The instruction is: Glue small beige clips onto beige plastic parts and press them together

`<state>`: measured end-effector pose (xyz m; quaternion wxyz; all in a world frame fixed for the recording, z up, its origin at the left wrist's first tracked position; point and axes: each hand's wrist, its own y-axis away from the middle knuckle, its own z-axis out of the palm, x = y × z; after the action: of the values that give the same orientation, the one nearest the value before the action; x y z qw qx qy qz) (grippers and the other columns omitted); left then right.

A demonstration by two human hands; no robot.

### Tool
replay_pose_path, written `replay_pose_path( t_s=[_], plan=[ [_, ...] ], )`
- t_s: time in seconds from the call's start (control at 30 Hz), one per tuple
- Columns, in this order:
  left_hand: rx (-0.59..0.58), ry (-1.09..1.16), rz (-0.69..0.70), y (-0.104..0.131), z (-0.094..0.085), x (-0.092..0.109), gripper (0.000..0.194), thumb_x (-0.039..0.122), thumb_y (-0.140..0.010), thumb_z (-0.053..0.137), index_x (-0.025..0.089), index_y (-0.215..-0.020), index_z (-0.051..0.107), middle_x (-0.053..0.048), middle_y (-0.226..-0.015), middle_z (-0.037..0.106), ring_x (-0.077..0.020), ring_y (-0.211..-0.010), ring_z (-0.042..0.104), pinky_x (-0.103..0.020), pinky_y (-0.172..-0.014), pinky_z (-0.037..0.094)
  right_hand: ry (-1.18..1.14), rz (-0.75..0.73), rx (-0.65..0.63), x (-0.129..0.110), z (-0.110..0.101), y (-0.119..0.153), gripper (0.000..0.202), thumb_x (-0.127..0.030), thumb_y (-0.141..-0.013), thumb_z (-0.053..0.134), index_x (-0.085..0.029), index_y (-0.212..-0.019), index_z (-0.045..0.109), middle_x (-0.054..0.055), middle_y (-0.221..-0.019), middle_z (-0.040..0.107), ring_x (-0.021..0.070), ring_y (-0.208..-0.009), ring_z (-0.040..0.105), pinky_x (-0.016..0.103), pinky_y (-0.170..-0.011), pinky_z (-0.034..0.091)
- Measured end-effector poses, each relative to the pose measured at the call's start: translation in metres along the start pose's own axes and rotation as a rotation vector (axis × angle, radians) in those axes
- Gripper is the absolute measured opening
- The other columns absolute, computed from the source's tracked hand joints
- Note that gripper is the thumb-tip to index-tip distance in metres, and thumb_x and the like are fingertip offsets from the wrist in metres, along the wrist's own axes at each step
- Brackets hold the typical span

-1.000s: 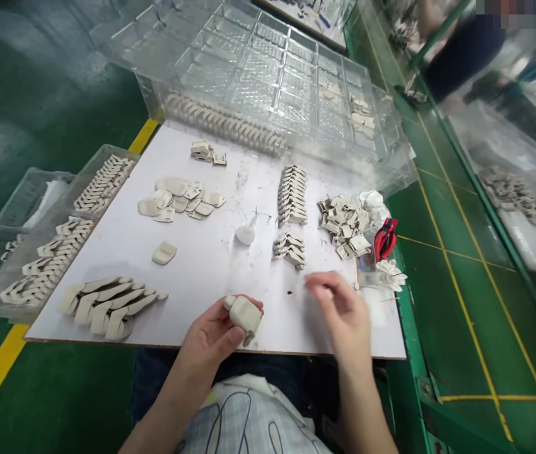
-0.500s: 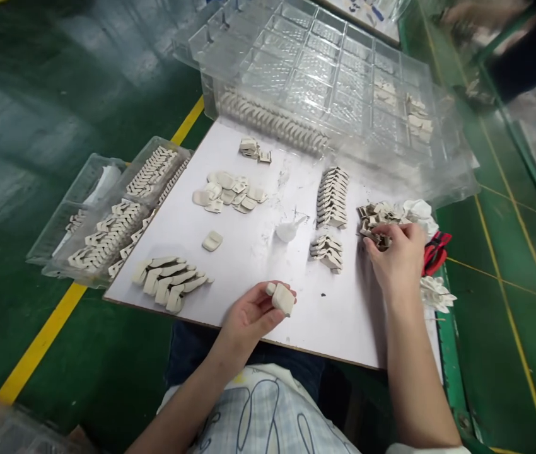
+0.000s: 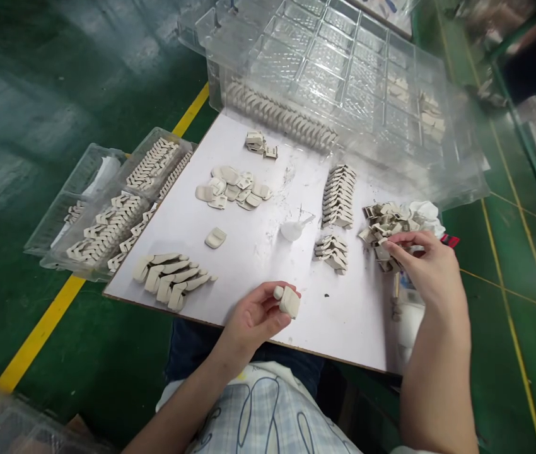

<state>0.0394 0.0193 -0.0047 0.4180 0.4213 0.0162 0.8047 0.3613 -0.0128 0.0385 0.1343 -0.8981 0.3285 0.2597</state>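
Note:
Near the board's front edge, my left hand (image 3: 256, 315) grips a small cream-coloured part (image 3: 289, 301) between thumb and fingers. My right hand (image 3: 422, 258) is at the heap of small beige pieces (image 3: 388, 221) on the right, with thumb and index finger pinched at its near side; what lies between the fingertips is too small to name. A white squeeze bottle (image 3: 291, 230) with a thin tip stands mid-board. Left of it are a loose pile of flat rounded pieces (image 3: 233, 186) and one separate rounded piece (image 3: 215, 237).
Rows of angled parts stand at the right (image 3: 338, 195) and front left (image 3: 171, 277) of the white board (image 3: 249, 258). A large clear compartment tray (image 3: 325, 63) spans the back. Filled clear trays (image 3: 107, 221) sit lower left. A person's arm shows blurred at upper right.
My right hand has moved right and slightly down, uncovering more of the heap and now hiding most of the red-handled tool. The left hand still grips its part; the view has shifted slightly.

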Motion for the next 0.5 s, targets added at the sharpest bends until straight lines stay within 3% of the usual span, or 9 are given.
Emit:
replay_pose_path(
  t_s=[0.1, 0.27, 0.37, 0.5],
  plan=[
    [0.008, 0.018, 0.003, 0.0, 0.001, 0.001, 0.031, 0.032, -0.076, 0.086, 0.022, -0.101, 0.071, -0.003, -0.098, 0.067, -0.0152, -0.09, 0.059, -0.028, -0.087, 0.049, -0.067, 0.095, -0.012, 0.0, -0.007, 0.008, 0.027, -0.049, -0.069, 0.078, -0.024, -0.078, 0.073, 0.004, -0.085, 0.067, 0.0143, -0.059, 0.044, 0.032, -0.057, 0.035],
    [0.0, 0.011, 0.011, -0.001, 0.001, 0.0, 0.032, 0.036, -0.075, 0.087, 0.022, -0.1, 0.071, -0.004, -0.102, 0.068, -0.0158, -0.095, 0.06, -0.026, -0.088, 0.048, -0.246, 0.159, 0.026, 0.002, -0.008, 0.018, 0.028, -0.046, -0.067, 0.082, -0.024, -0.081, 0.073, 0.001, -0.085, 0.065, 0.0126, -0.062, 0.044, 0.03, -0.058, 0.033],
    [0.031, -0.008, -0.004, -0.001, 0.0, -0.001, 0.035, 0.04, -0.075, 0.086, 0.023, -0.102, 0.072, -0.006, -0.104, 0.07, -0.0181, -0.1, 0.062, -0.028, -0.092, 0.048, -0.522, 0.136, 0.003, -0.001, -0.008, 0.033, 0.028, -0.043, -0.064, 0.086, -0.025, -0.078, 0.071, 0.001, -0.087, 0.065, 0.0163, -0.077, 0.054, 0.03, -0.069, 0.041],
    [0.066, -0.033, -0.023, -0.003, -0.002, -0.003, 0.036, 0.042, -0.076, 0.086, 0.024, -0.104, 0.073, -0.006, -0.107, 0.072, -0.0205, -0.106, 0.063, -0.03, -0.096, 0.047, -0.893, 0.149, -0.175, -0.013, -0.007, 0.067, 0.023, -0.041, -0.072, 0.084, -0.026, -0.079, 0.068, 0.003, -0.111, 0.071, 0.0211, -0.107, 0.062, 0.034, -0.091, 0.045]
  ],
)
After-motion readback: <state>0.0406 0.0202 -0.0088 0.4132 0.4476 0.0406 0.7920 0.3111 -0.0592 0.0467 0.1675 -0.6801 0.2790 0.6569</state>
